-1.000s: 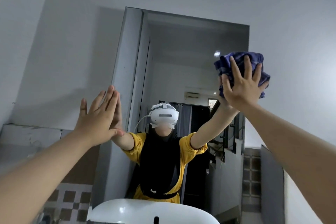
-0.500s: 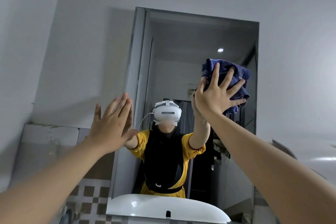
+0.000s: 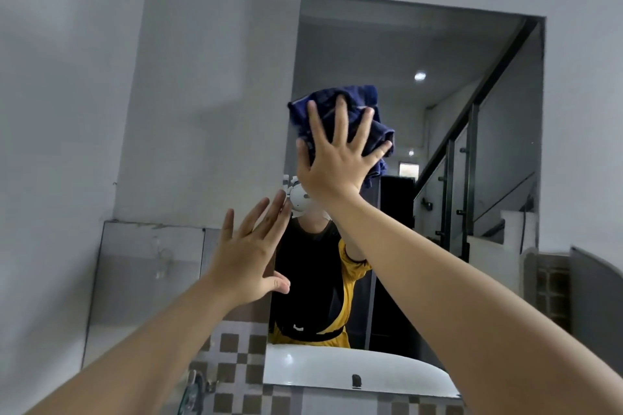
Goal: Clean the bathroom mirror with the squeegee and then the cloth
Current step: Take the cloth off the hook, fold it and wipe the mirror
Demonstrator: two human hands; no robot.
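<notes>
The bathroom mirror (image 3: 472,104) is a tall frameless pane on the grey wall. My right hand (image 3: 337,158) presses a crumpled dark blue cloth (image 3: 350,101) flat against the glass at the mirror's upper left, fingers spread over it. My left hand (image 3: 251,253) rests open with fingers apart at the mirror's left edge, lower down, holding nothing. No squeegee is in view. The glass reflects a person in a yellow and black top, partly hidden behind my arms.
A white washbasin (image 3: 354,371) sits directly below the mirror. Brown and white checkered tiles (image 3: 236,364) cover the lower wall. A grey wall panel (image 3: 145,280) lies to the left. Reflected stair railings show on the mirror's right side.
My right hand has swept the cloth leftward across the glass, from the mirror's upper right to its upper left. My left hand has stayed at the left edge. The view has shifted left.
</notes>
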